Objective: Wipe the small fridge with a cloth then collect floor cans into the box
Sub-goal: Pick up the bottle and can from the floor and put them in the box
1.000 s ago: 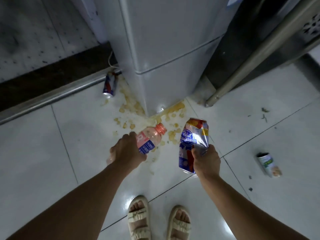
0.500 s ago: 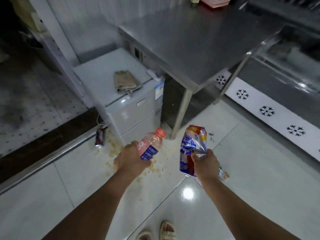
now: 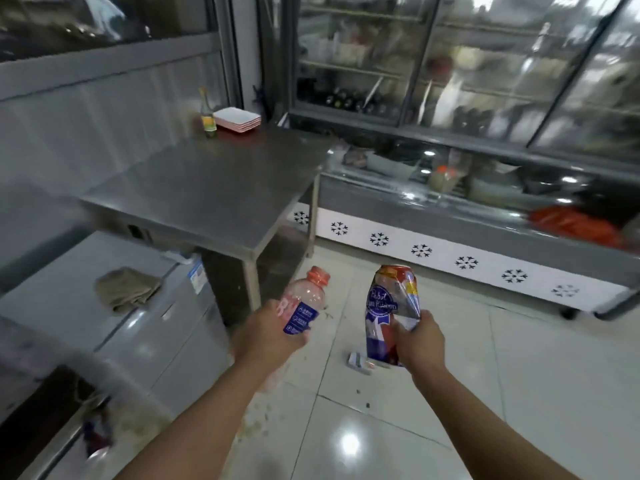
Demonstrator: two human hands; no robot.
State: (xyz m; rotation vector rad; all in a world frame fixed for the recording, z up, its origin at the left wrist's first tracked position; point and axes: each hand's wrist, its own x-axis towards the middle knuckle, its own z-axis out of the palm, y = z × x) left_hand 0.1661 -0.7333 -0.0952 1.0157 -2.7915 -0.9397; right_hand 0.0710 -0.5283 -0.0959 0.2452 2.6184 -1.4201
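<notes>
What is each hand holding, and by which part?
The left hand grips the bottle round its lower body; the right hand grips the crushed can at its lower half.

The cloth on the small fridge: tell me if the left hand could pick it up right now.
Probably not as things stand: the left hand already grips a plastic bottle. The cloth lies uncovered on the fridge top, nothing blocking it.

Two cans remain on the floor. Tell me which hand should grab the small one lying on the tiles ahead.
Probably the right hand: the small can lies just beside it, though it must first drop off its crushed can. The left hand grips a bottle and is farther away.
</notes>
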